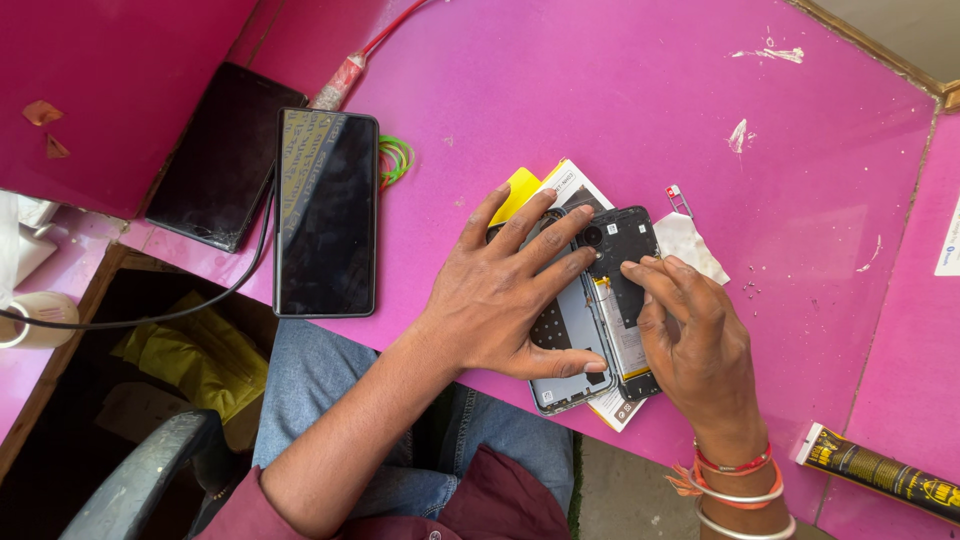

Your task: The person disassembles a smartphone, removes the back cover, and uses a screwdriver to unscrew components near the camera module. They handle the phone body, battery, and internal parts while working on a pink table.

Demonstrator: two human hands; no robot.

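Head view: both hands (600, 300) on opened phone (610, 300)

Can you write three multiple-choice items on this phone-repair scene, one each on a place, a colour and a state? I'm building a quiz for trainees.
1. Where do the two intact phones lie?
A. Left of the hands
B. Right of the hands
C. On the person's lap

2. What colour is the table?
A. Green
B. Pink
C. White

3. In what state is the opened phone under the hands?
A. Sealed, screen lit
B. Back removed, insides exposed
C. Still boxed

Answers:
1 A: both dark-screened phones rest side by side to the left of the left hand.
2 B: the whole top is bright pink.
3 B: the battery and dark inner cover show, with the right hand pinching at that cover.
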